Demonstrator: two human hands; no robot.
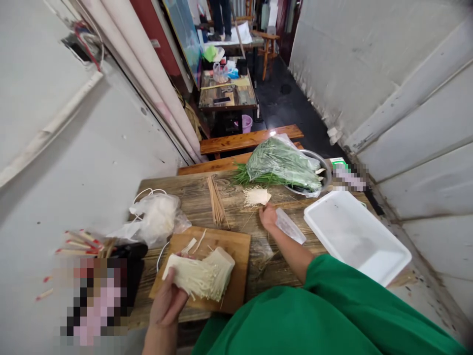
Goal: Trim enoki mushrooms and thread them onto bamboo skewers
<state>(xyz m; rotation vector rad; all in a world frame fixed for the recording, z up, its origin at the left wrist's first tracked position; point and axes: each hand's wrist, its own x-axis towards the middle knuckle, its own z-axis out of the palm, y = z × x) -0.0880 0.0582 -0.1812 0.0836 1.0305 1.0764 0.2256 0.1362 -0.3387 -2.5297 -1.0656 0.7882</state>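
Note:
My left hand (170, 301) grips a thick pale bunch of enoki mushrooms (190, 276) by one end, over the wooden cutting board (238, 246). Another clump of enoki mushrooms (222, 264) lies on the board against it, and a few loose strands sit at the board's far edge. Farther out, my right hand (268, 216) is closed at the base of a small bunch of enoki mushrooms (254, 196) on the table. Its fingertips are partly hidden. Beside that wrist lies a clear plastic wrapper (290, 226). Thin wooden skewers (217, 202) lie in a bundle left of the small bunch.
A white plastic tub (343, 222) stands at the right. Bagged green chives (281, 160) rest over a metal bowl (327, 172) at the back. A white plastic bag (158, 217) and red-tipped sticks (83, 241) are on the left. Wooden benches (251, 140) stand beyond the table.

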